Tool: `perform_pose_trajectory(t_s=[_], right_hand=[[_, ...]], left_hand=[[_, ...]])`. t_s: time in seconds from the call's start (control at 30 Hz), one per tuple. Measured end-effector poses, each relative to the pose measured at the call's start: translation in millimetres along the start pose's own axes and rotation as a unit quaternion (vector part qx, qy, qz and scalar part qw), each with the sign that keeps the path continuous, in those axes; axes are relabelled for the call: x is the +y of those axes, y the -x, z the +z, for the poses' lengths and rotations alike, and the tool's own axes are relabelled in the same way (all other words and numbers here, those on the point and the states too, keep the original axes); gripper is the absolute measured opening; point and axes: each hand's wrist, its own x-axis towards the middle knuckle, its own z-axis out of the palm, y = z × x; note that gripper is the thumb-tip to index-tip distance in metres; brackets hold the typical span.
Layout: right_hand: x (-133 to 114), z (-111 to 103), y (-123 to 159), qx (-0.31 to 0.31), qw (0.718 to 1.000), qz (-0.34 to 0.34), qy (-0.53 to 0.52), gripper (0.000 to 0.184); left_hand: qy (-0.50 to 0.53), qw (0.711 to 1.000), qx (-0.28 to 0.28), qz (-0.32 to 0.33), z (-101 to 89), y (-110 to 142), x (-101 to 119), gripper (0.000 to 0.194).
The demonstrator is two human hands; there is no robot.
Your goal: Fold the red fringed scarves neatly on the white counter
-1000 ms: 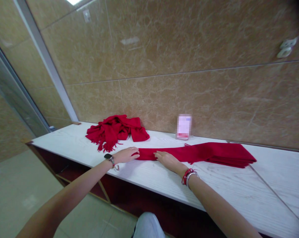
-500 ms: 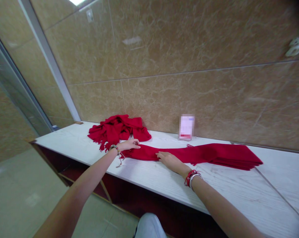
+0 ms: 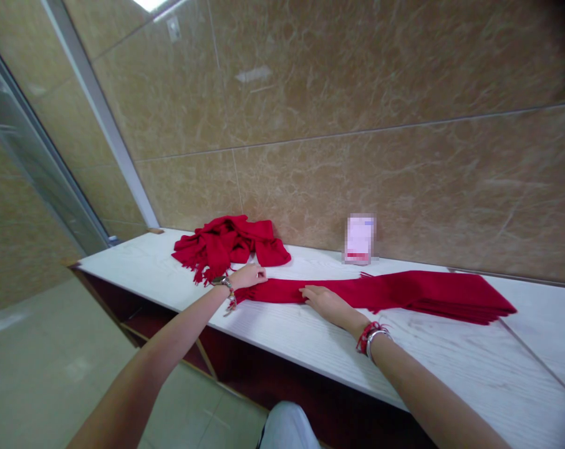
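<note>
A long red fringed scarf (image 3: 282, 290) lies stretched along the white counter top (image 3: 273, 333). At its left end, my left hand (image 3: 248, 275) has its fingers closed on the upper edge near the fringe. My right hand (image 3: 327, 304) rests on the scarf's middle with fingers outstretched, holding nothing. To the right the scarf runs onto a neat layered stack of red scarves (image 3: 455, 294). Behind my left hand sits a loose heap of red scarves (image 3: 231, 242) with tangled fringes.
A small blurred white card or box (image 3: 360, 239) leans against the tan marble-patterned wall (image 3: 301, 181). Under the counter are dark red open shelf compartments (image 3: 259, 368). My knee (image 3: 289, 427) is close to the front edge.
My left fingers have shifted slightly along the scarf's upper edge, and its left end looks flatter. My right hand keeps its place on the scarf. The view has turned slightly.
</note>
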Motion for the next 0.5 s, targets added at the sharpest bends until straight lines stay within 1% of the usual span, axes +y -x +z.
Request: perform_pose_trajectory(t_s=[0.1,0.17,0.23,0.4,0.5], right_hand=[[0.4,0.7,0.3,-0.001,1.000,0.001,-0.001,0.031],[0.1,0.4,0.6,0.000,1.000,0.002,-0.004,0.031],[-0.5,-0.2,0.5,0.001,1.000,0.003,-0.006,0.030],[-0.7,0.0,-0.7,-0.003,1.000,0.004,-0.008,0.030],[0.4,1.9,-1.1,-0.001,1.000,0.004,-0.007,0.030]], left_hand=[[-0.007,0.999,-0.037,-0.016,5.3,0.1,1.7,0.014],[-0.010,0.998,-0.050,-0.030,7.4,-0.1,2.3,0.020],[-0.018,0.997,-0.053,-0.048,7.4,-0.2,4.1,0.021],[-0.037,0.994,-0.059,-0.081,4.0,-0.4,12.7,0.010],[-0.047,0.992,-0.046,-0.105,3.1,-2.2,17.8,0.016]])
